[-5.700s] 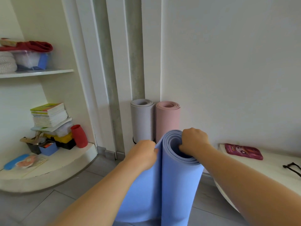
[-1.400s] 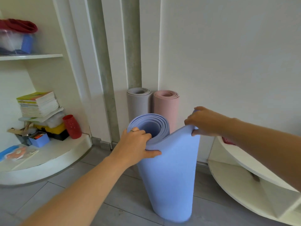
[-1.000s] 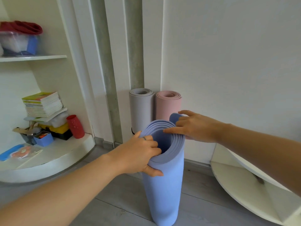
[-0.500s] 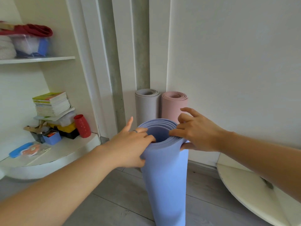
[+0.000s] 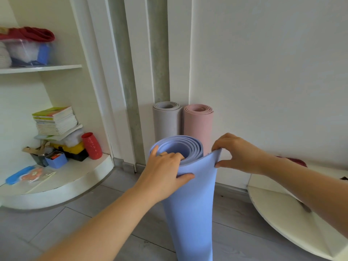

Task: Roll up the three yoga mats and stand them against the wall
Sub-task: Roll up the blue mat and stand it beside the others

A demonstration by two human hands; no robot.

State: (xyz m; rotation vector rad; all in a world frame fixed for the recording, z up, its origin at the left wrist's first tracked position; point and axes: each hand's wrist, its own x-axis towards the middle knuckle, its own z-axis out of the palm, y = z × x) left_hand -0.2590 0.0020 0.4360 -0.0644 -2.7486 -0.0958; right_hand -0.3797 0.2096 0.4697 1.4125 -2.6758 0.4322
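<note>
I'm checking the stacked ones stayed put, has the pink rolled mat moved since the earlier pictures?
No. The pink mat stands upright against the wall, touching the grey mat, as before.

Two rolled mats stand side by side against the wall, behind the held mat.

A stack of thin books sits on a curved white ledge beside a red textured plastic cup and a small blue box; a red cloth tops the upper white shelf.
</note>
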